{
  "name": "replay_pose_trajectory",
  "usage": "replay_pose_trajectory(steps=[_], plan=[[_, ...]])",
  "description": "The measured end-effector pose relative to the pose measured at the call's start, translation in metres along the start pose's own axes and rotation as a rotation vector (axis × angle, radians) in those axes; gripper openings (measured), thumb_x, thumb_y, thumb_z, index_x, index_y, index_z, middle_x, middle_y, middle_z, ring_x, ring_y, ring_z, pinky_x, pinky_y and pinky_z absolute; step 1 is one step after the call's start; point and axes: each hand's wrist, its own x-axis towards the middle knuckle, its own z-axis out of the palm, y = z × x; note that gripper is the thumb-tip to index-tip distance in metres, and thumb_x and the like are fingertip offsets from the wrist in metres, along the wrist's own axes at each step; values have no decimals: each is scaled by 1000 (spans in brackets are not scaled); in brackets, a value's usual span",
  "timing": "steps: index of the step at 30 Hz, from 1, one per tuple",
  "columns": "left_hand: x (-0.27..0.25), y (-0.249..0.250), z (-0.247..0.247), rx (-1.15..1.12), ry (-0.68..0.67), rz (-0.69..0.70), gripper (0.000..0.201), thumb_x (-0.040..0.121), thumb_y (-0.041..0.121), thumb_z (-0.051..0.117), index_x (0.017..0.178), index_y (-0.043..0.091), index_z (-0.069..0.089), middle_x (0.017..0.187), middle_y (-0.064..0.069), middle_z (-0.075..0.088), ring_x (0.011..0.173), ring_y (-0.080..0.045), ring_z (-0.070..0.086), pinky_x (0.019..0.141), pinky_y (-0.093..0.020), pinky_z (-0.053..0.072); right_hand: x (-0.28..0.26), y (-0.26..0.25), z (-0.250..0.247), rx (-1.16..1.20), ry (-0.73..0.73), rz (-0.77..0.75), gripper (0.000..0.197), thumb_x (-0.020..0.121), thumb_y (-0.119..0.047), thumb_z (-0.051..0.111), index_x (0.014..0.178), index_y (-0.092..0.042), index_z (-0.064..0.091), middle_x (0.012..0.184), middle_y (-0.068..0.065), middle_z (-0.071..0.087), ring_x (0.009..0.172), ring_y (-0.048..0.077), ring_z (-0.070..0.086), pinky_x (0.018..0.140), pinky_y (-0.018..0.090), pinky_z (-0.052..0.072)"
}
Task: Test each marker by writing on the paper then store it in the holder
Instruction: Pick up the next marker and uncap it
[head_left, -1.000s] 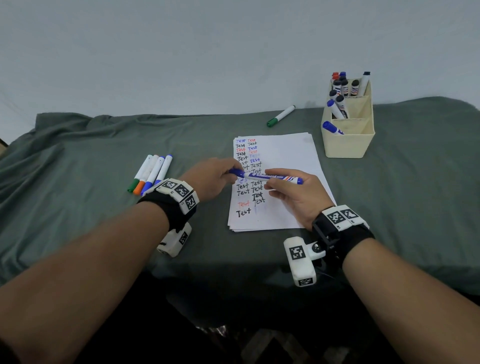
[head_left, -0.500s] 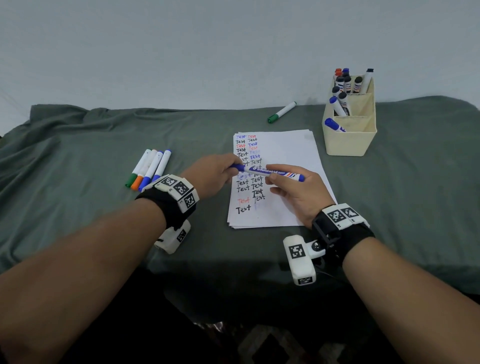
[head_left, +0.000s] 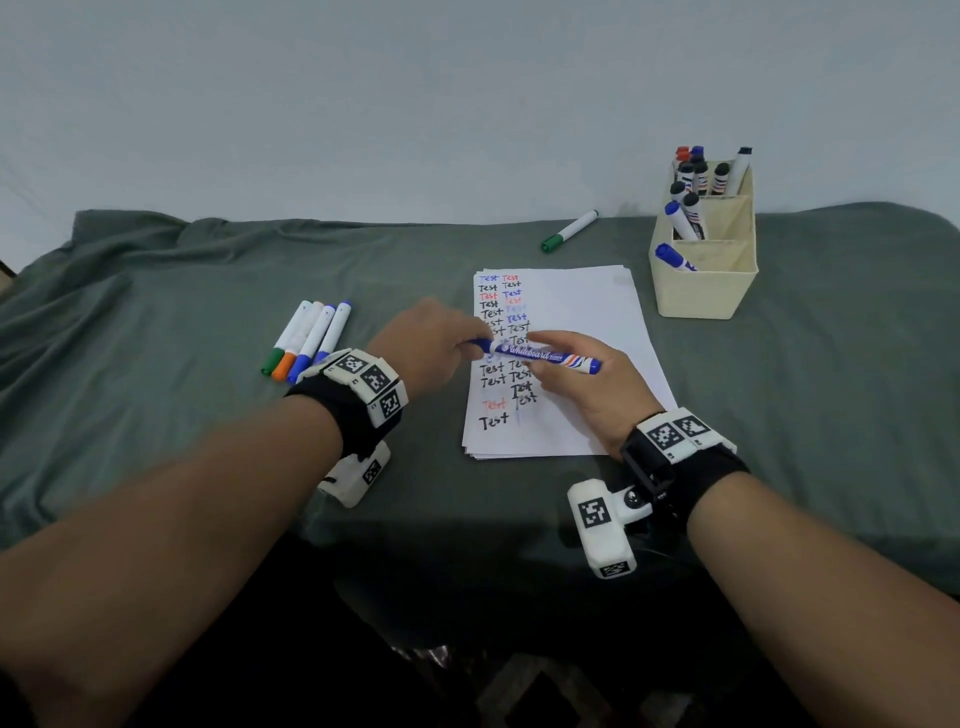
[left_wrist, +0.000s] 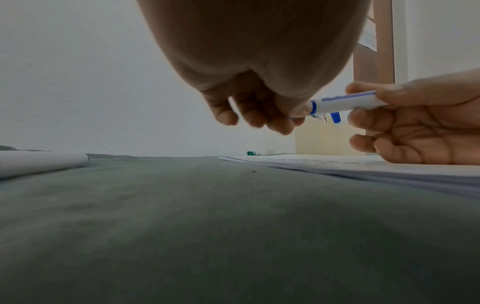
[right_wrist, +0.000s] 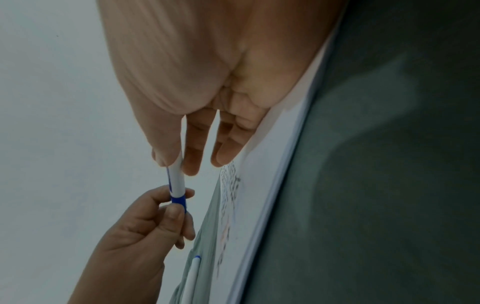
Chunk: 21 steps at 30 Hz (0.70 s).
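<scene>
over the paper (head_left: 582, 322), the right hand (head_left: 587, 384) holds the blue marker (head_left: 545, 354) level by its barrel while the left hand (head_left: 431, 348), now pinching the cap end, has hardly shifted; judging by that, capping or uncapping is under way, holder (head_left: 706, 291) next.

looks like a home rm: table w/ green cloth (head_left: 156, 291), plain white wall (head_left: 415, 104), wooden door frame (left_wrist: 374, 51).
</scene>
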Motion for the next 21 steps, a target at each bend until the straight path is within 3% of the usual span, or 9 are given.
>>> replay_pose_trajectory(steps=[2, 5, 8, 11, 14, 18, 21], plan=[[-2, -4, -3, 66, 61, -13, 22, 94, 34, 60, 113, 30, 69, 103, 2, 56, 102, -23, 49, 90, -39, 42, 4, 2, 0, -96, 30, 30, 51, 85, -29, 81, 130, -36, 59, 108, -9, 72, 95, 6, 71, 82, 20, 55], [-11, -23, -13, 44, 144, -106, 18, 93, 38, 59, 103, 29, 71, 89, 6, 59, 95, -22, 56, 81, -34, 43, 8, 3, -1, -173, 63, 85, 67, 81, -39, 83, 138, -32, 49, 115, -12, 66, 99, 1, 67, 81, 18, 51], [-32, -58, -22, 64, 186, -276, 22, 92, 36, 62, 104, 22, 73, 95, -7, 67, 92, -28, 61, 81, -37, 47, 8, 3, 1, -266, 64, 93, 63, 82, -43, 80, 138, -30, 54, 117, -13, 64, 100, -3, 64, 78, 15, 46], [-60, -98, -29, 103, 214, -505, 26, 92, 33, 62, 106, 15, 75, 101, -16, 69, 95, -36, 61, 78, -37, 45, 7, 1, 4, -350, 67, 99, 54, 85, -41, 77, 135, -28, 59, 118, -11, 65, 101, -4, 61, 77, 12, 43], [-82, -125, -38, 118, 147, -733, 28, 91, 38, 59, 109, 23, 75, 104, -13, 71, 95, -35, 64, 77, -35, 50, 7, -2, 7, -426, 56, 113, 46, 88, -38, 76, 130, -27, 62, 117, -8, 65, 101, -2, 60, 77, 11, 41], [-89, -123, -35, 108, 127, -730, 29, 88, 38, 60, 108, 23, 75, 106, -11, 71, 96, -34, 64, 77, -33, 48, 9, -8, 12, -545, 5, 123, 42, 90, -37, 73, 129, -26, 64, 110, -5, 64, 97, 2, 58, 76, 19, 41], [-82, -104, -25, 92, 165, -644, 33, 87, 30, 61, 118, 23, 68, 122, -9, 66, 107, -33, 60, 84, -34, 45, 10, -12, 18, -619, -22, 108, 44, 89, -34, 75, 129, -20, 67, 111, 2, 64, 101, 12, 59, 83, 26, 40]])
